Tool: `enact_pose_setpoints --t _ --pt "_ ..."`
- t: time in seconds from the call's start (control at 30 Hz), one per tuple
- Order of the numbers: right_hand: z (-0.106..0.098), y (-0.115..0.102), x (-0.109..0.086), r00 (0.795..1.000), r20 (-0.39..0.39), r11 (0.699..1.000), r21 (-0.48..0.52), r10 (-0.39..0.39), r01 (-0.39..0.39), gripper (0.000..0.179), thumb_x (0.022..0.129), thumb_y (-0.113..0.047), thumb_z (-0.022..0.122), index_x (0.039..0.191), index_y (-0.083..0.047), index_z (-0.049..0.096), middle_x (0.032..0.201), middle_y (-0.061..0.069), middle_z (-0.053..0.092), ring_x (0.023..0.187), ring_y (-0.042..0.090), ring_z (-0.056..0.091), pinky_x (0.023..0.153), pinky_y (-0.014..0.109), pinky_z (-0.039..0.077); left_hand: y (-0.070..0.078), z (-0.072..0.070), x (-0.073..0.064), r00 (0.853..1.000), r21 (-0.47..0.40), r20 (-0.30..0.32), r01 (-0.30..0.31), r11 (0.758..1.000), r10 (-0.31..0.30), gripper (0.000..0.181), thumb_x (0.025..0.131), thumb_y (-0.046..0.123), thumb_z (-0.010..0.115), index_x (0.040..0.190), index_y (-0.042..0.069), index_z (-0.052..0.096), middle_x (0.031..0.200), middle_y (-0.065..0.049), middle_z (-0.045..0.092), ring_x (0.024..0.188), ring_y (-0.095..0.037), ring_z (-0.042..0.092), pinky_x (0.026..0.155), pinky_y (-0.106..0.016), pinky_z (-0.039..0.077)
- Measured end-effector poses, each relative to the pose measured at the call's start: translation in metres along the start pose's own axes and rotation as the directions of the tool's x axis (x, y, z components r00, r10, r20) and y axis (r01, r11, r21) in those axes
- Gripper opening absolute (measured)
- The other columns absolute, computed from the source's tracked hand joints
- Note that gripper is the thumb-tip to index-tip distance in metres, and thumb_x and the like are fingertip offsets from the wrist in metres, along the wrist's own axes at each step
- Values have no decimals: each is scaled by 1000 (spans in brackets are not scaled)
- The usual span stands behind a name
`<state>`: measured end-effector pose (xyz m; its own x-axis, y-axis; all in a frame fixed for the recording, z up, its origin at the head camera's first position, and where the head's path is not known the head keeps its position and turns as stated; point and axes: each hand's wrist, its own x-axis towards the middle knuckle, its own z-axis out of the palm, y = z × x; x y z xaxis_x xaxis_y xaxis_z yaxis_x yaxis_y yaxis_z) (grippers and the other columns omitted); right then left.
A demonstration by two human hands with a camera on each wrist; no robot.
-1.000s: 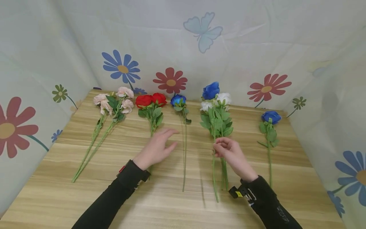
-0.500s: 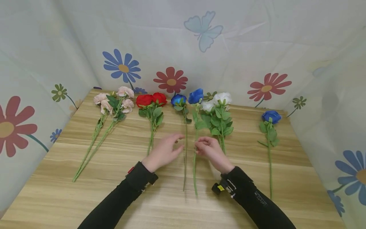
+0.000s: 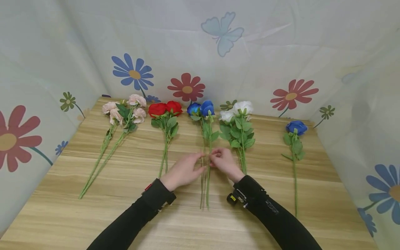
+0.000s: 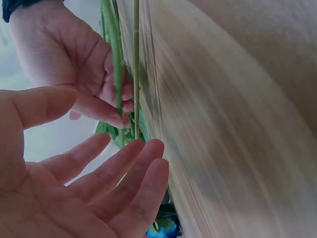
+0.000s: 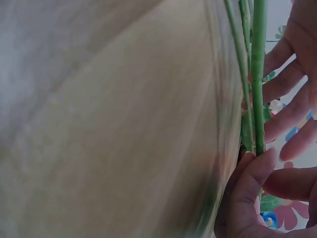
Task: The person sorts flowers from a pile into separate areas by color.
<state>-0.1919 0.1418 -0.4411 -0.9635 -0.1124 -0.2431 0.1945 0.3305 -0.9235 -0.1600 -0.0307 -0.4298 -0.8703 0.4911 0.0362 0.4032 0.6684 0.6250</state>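
My right hand (image 3: 225,162) pinches the green stem (image 5: 258,74) of a blue artificial rose (image 3: 207,108) between thumb and fingertips. Just left of it lies another blue flower (image 3: 193,108) on a thinner stem; the two blooms overlap in the head view. My left hand (image 3: 182,171) is beside these stems with fingers spread and loosely bent, its fingertips right at the thinner stem. The left wrist view shows that palm (image 4: 59,193) with nothing in its grasp. Two white roses (image 3: 242,107) lie just right of my right hand, their lower stems partly behind it.
Two red roses (image 3: 165,109) lie left of the blue pair, stems running behind my left hand. Pale pink flowers (image 3: 137,100) are farther left on the wooden table (image 3: 78,225). A single blue rose (image 3: 297,127) lies at the right. A flower-printed cloth (image 3: 256,62) hangs behind.
My right hand has carried the blue rose leftward from over the white roses to beside the other blue flower. My left hand has shifted right and slightly nearer, toward the same stems.
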Motion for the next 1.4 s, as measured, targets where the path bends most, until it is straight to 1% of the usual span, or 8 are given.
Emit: enact_pose_setpoints --t 0.23,0.47,0.67,0.8,0.93,1.17,1.27,1.4 --pt "5 1 4 999 40 999 -46 3 -1 23 88 6 56 110 12 52 89 22 62 65 18 63 65 27 57 0 2 -1 999 15 14 -36 999 36 47 93 27 59 135 9 50 134 -10 54 122 -25 49 102 -39 41" --pt "3 -1 2 997 70 985 -166 -35 46 31 87 5 56 117 12 52 91 22 66 70 27 67 65 30 57 1 2 -2 998 24 41 -54 998 53 46 93 26 59 134 8 52 132 -10 55 122 -26 49 102 -40 41" --pt "0 -4 1 986 145 969 -216 -86 117 39 85 8 51 123 15 49 93 23 65 73 29 66 66 31 57 1 2 -1 997 52 50 -66 996 64 39 92 25 59 126 6 60 124 -10 60 114 -25 55 95 -40 46" --pt "-1 -9 3 973 208 965 -219 -99 146 42 84 9 49 126 16 47 99 25 63 76 29 65 69 33 57 1 2 -1 997 60 57 -64 996 61 36 92 26 59 120 4 63 117 -10 62 107 -25 57 91 -40 48" --pt "0 -13 6 967 245 962 -238 -72 132 44 86 7 49 130 14 47 113 26 59 82 26 64 73 33 56 -1 1 -2 998 67 62 -37 997 33 37 93 27 59 119 2 62 117 -12 62 107 -27 58 90 -41 49" --pt "2 -19 8 958 280 954 -262 -67 144 47 88 2 52 134 9 46 128 26 54 88 26 64 75 30 55 -6 -4 -3 999 81 40 1 997 -4 39 94 28 57 123 3 60 123 -13 61 111 -28 57 92 -42 48" --pt "-1 -18 5 952 290 954 -245 -98 172 46 89 3 51 133 11 45 129 28 52 92 29 64 77 34 56 -7 -6 -5 1000 106 25 8 994 -11 40 94 28 57 125 4 59 124 -12 60 112 -27 56 93 -41 48" --pt "-10 -20 -5 956 251 948 -234 -156 216 41 91 2 48 131 10 48 121 27 56 92 33 63 76 39 56 -3 -7 -5 999 146 -45 3 989 4 39 93 27 58 126 5 59 121 -11 59 109 -26 57 89 -41 50"
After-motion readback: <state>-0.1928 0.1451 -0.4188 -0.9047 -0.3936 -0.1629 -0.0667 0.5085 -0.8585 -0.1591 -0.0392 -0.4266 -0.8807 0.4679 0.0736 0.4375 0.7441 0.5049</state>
